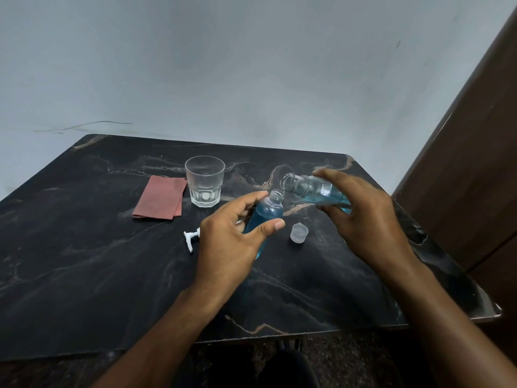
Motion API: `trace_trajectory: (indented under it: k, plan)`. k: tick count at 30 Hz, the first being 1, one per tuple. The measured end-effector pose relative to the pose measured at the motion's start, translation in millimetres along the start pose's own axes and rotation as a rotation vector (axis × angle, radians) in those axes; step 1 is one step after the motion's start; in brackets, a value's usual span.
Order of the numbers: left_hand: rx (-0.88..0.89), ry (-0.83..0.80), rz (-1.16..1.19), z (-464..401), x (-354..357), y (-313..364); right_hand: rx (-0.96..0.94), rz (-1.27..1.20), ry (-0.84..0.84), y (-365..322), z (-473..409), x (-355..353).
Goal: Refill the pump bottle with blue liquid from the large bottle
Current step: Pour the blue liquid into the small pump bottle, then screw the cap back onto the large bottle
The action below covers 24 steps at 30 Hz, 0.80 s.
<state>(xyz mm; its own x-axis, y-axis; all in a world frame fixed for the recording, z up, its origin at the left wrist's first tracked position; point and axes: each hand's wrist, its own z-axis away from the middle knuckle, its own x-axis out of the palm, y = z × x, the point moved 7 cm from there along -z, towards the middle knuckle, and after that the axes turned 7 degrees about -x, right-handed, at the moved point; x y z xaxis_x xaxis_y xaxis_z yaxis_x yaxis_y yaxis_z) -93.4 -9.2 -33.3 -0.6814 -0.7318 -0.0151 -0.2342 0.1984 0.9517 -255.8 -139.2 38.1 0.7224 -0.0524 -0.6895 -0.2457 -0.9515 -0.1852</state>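
Hands: left [229, 242] gripping pump bottle [265, 214], right [361, 217] apparently clasping tilted large bottle [316, 190].

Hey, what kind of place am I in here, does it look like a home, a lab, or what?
Most likely a plain room at home, not a lab: a dark marble-patterned table pushed against a bare painted wall, with an ordinary drinking glass and a folded reddish cloth on it.

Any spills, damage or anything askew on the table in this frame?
No spill shows. The pump head and cap lie loose on the table, as expected mid-refill. Nothing else stands out.
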Motion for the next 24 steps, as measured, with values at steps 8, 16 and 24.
trace_trajectory:
  k: [8, 16, 24]
  plan:
    - [-0.056, -0.034, -0.001, -6.9, -12.5, -13.6, 0.248, -0.389, 0.118, 14.5, 12.1, 9.1]
    - [-0.116, -0.066, 0.028, -9.3, -19.7, -31.8, 0.492, -1.057, 0.129, 30.2, 32.4, 54.8]
    - [-0.134, -0.078, -0.044, -9.1, -22.0, -38.8, 0.563, -1.182, 0.048, 39.3, 44.7, 82.2]
